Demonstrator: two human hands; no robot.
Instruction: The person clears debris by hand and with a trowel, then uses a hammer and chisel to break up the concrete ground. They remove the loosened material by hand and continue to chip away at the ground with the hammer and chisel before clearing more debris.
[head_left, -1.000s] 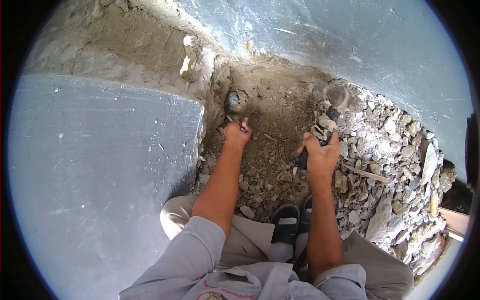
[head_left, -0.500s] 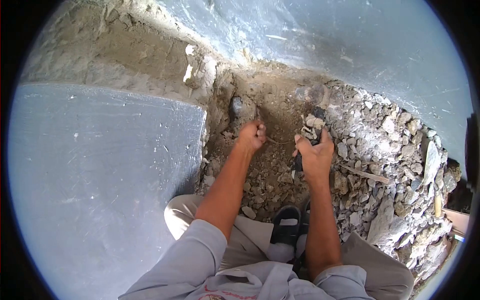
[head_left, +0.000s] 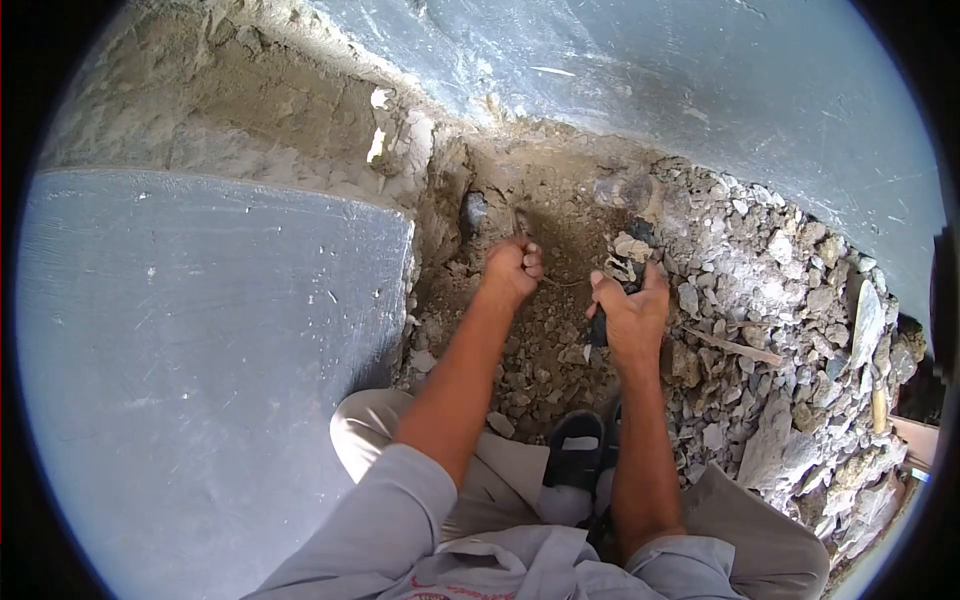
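Black elongated object (head_left: pixel 641 233), pale fragments (head_left: pixel 630 247) on top: clamped in right hand (head_left: pixel 636 315) above rubble (head_left: pixel 735 310); spill risk from any tilt. Left hand (head_left: pixel 511 268): apart from right, curled shut, contents hidden, low over dug-out soil (head_left: pixel 565 215); scrape risk to knuckles from jagged stones (head_left: pixel 424 361) nearby.

A blue-grey surface (head_left: pixel 200 350) spans the left side — scuffed and speckled. A brown board (head_left: pixel 915 438) shows at far right.

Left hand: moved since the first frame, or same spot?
Yes. The left hand has shifted to the right in view, farther from the corner of the grey slab and closer to the right hand.
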